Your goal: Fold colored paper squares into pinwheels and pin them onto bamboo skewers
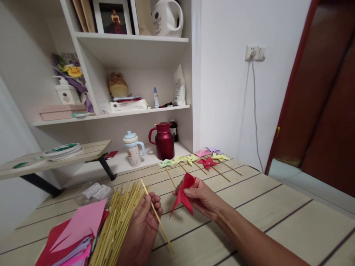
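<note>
I see my left hand (142, 221) with its grip pinched on a single bamboo stick (155, 215), just right of the loose bundle of sticks (116, 225) that lies on the wooden surface (277, 214). My right hand (201, 197) has its grip clamped on a folded red paper pinwheel (184, 195), held above the surface just right of that stick. Beyond the red pinwheel, a row of finished pinwheels (199, 160) lies on the surface, and left of the bundle sits a stack of coloured paper (74, 232).
</note>
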Action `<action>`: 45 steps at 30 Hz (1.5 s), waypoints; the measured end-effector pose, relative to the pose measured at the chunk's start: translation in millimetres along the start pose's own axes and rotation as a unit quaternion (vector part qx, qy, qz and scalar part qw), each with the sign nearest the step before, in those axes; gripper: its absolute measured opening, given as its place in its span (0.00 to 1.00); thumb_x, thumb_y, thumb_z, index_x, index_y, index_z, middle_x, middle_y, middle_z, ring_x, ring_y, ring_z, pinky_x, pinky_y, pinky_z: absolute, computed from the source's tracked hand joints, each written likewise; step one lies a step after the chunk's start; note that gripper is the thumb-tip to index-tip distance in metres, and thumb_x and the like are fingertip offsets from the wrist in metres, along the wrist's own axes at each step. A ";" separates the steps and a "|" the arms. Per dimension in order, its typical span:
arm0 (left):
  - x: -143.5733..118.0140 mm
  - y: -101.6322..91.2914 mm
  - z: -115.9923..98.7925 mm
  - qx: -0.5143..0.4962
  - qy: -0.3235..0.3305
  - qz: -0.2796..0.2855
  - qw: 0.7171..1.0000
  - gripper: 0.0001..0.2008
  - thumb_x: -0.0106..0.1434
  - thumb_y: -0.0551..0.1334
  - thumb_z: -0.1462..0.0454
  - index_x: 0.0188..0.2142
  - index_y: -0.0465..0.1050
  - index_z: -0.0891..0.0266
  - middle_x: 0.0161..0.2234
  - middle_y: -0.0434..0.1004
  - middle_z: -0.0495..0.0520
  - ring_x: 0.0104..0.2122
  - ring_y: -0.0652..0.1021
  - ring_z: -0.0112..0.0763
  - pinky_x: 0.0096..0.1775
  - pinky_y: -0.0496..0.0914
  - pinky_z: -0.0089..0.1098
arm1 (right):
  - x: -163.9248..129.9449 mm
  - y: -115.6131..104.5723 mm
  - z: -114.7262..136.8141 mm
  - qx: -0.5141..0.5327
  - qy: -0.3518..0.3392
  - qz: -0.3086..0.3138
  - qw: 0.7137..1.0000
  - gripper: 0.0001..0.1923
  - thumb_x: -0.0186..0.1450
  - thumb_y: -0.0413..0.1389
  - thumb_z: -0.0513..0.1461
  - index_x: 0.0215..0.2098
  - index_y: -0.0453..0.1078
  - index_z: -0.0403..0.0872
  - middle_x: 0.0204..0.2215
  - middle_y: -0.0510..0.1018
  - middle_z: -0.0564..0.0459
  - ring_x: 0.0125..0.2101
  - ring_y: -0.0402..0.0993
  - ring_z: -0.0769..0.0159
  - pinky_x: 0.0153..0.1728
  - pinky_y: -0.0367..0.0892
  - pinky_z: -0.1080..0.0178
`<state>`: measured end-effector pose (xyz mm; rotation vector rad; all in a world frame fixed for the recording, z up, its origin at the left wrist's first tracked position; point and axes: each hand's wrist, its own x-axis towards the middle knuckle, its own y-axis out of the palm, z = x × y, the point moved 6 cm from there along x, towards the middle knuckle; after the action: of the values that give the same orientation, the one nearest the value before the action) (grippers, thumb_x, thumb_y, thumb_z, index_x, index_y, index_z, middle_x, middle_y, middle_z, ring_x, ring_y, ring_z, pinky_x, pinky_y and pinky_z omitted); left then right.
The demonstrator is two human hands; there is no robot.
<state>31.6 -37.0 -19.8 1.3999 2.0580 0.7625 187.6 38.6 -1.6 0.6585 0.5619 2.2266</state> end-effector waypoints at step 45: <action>1.5 -2.6 -2.0 0.093 -0.009 0.007 0.996 0.03 0.62 0.64 0.68 0.35 0.74 0.68 0.22 0.70 0.45 0.16 0.63 0.14 0.15 0.59 0.17 | -2.9 7.5 1.7 -0.057 -0.010 0.001 0.998 0.15 0.48 0.73 0.36 0.27 0.72 0.46 0.27 0.79 0.54 0.33 0.75 0.65 0.43 0.68 0.58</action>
<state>28.1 -36.6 -20.4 1.5159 2.1523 0.5732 186.4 31.9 3.2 0.6213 0.4200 2.2334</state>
